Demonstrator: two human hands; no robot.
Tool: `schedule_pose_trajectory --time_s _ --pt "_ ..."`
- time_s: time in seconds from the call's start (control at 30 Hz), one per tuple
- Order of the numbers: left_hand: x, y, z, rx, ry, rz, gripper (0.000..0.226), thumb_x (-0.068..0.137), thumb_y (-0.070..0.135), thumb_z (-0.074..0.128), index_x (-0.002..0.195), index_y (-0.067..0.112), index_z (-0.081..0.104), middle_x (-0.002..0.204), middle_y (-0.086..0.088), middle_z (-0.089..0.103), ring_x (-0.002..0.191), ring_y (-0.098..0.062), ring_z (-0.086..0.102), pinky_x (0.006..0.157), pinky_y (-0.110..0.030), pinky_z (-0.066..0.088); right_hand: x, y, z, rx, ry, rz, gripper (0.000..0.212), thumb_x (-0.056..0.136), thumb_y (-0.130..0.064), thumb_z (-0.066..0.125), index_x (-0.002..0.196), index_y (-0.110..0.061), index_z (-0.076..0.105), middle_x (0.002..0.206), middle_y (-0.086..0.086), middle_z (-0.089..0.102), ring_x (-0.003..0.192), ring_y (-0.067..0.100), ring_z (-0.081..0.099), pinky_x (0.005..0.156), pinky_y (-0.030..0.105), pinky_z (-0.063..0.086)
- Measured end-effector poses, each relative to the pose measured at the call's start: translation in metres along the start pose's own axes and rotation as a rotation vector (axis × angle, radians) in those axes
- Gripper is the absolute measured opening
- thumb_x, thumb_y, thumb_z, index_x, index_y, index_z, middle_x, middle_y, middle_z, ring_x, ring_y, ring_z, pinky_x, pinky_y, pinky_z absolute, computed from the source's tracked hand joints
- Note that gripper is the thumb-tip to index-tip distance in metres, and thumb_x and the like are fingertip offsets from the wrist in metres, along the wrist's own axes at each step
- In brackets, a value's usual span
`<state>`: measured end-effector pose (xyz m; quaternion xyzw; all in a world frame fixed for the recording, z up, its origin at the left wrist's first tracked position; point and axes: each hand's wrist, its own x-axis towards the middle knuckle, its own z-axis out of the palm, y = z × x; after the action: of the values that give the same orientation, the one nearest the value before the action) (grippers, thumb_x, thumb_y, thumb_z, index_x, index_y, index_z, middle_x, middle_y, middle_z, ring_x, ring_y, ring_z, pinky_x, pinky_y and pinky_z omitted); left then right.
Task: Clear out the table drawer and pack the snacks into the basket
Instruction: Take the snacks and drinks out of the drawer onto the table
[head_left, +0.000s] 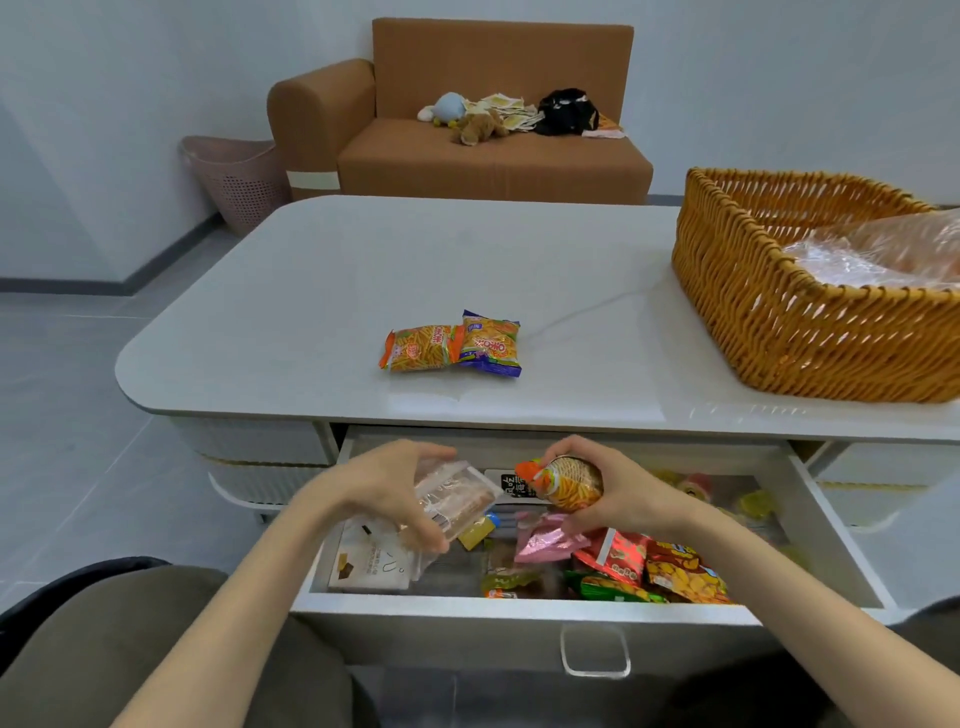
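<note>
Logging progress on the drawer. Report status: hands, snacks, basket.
Left hand shut on clear packet; right hand shut on orange snack pack. Drawer open, many snacks inside. Two packs on tabletop. Basket far right, path clear.

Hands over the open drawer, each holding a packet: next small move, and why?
Probably lift both hands up and right toward the wicker basket. The left hand already grips a clear wrapped snack, and the right hand an orange noodle-snack packet, both just above the drawer. The basket has room, and many snacks remain inside the drawer.
</note>
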<state>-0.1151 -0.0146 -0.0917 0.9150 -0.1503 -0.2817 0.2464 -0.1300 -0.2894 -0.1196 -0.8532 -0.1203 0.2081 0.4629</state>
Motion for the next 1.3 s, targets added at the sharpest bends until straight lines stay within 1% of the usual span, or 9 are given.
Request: schedule_pose_trajectory --time_s 0.17,0.3,0.5,0.63,0.77,0.9,1.1,1.23,1.3 --pt "-0.029 -0.002 -0.037 -0.149 0.158 0.042 0.098 0.062 0.029 0.088 0.144 0.038 0.035 0.121 0.02 0.048 0.104 -0.001 0.052 0.086 -0.017 0.044 -0.02 -0.05 -0.017 0.027 0.125 -0.212 0.055 0.071 -0.004 0.082 0.113 -0.028 0.055 0.112 -0.006 0.057 0.092 0.002 0.061 0.072 0.016 0.05" --pt "-0.029 -0.012 -0.05 -0.253 0.387 0.0 0.098 0.063 0.024 0.088 0.145 0.034 0.036 0.125 0.007 0.048 0.103 -0.006 0.051 0.075 -0.015 0.042 0.0 -0.06 -0.016 0.059 0.433 -0.351 0.051 0.072 -0.008 0.083 0.109 -0.03 0.055 0.108 -0.009 0.06 0.096 0.006 0.06 0.077 0.013 0.047" --pt "0.014 -0.032 -0.044 -0.327 0.739 -0.269 0.11 0.053 0.037 0.091 0.147 0.023 0.034 0.144 -0.008 0.042 0.129 -0.027 0.042 0.104 -0.044 0.04 0.065 -0.039 0.013 -0.044 0.75 -0.216 0.056 0.073 0.003 0.074 0.107 -0.036 0.05 0.115 0.005 0.048 0.103 0.017 0.05 0.073 -0.002 0.034" --pt "0.036 -0.031 -0.041 -0.371 0.923 -0.346 0.088 0.07 0.034 0.082 0.144 0.015 0.039 0.146 -0.013 0.04 0.133 -0.031 0.035 0.107 -0.041 0.033 0.099 -0.038 0.023 0.075 0.777 -0.059 0.054 0.079 -0.007 0.073 0.118 -0.035 0.048 0.117 0.005 0.041 0.108 0.027 0.05 0.088 0.023 0.042" --pt "0.041 -0.03 -0.045 -0.578 0.845 -0.346 0.07 0.083 0.029 0.071 0.144 0.018 0.039 0.152 -0.014 0.017 0.135 -0.034 0.031 0.107 -0.043 0.037 0.1 -0.056 0.021 -0.033 0.528 -0.105 0.072 0.08 -0.033 0.075 0.139 -0.034 0.033 0.131 0.002 0.037 0.124 0.022 0.038 0.106 0.038 0.034" --pt "0.032 -0.019 -0.05 -0.501 0.706 -0.207 0.072 0.085 0.018 0.069 0.147 0.02 0.034 0.157 -0.009 -0.008 0.144 -0.03 0.018 0.115 -0.038 0.028 0.091 -0.053 0.03 -0.297 0.398 -0.295 0.076 0.085 -0.007 0.062 0.147 -0.023 0.021 0.152 0.006 0.024 0.146 0.022 0.01 0.118 0.043 0.015" --pt "0.029 -0.019 -0.04 -0.098 0.704 -0.034 0.048 0.089 -0.004 0.055 0.135 0.01 0.052 0.139 -0.005 0.048 0.125 -0.021 0.047 0.083 -0.007 0.026 0.111 -0.036 0.038 -0.508 0.429 -0.319 0.044 0.095 -0.008 0.053 0.136 -0.019 0.039 0.16 0.01 0.007 0.149 0.026 0.0 0.117 0.042 0.021" --pt "0.047 -0.027 -0.042 -0.111 0.758 -0.03 0.026 0.088 0.001 0.06 0.11 0.013 0.068 0.121 -0.004 0.059 0.107 -0.016 0.057 0.082 -0.016 0.034 0.132 -0.041 0.034 -0.613 0.665 -0.353 0.043 0.085 -0.015 0.069 0.127 -0.021 0.057 0.135 0.014 0.04 0.127 0.033 0.031 0.088 0.045 0.05" --pt "0.062 -0.034 -0.039 -0.05 0.732 0.009 0.03 0.09 0.001 0.056 0.116 0.016 0.062 0.132 -0.004 0.049 0.131 -0.027 0.041 0.098 -0.024 0.034 0.145 -0.042 0.031 -0.658 0.714 -0.328 0.044 0.083 -0.02 0.072 0.125 -0.022 0.06 0.124 0.014 0.044 0.115 0.032 0.035 0.082 0.046 0.049"
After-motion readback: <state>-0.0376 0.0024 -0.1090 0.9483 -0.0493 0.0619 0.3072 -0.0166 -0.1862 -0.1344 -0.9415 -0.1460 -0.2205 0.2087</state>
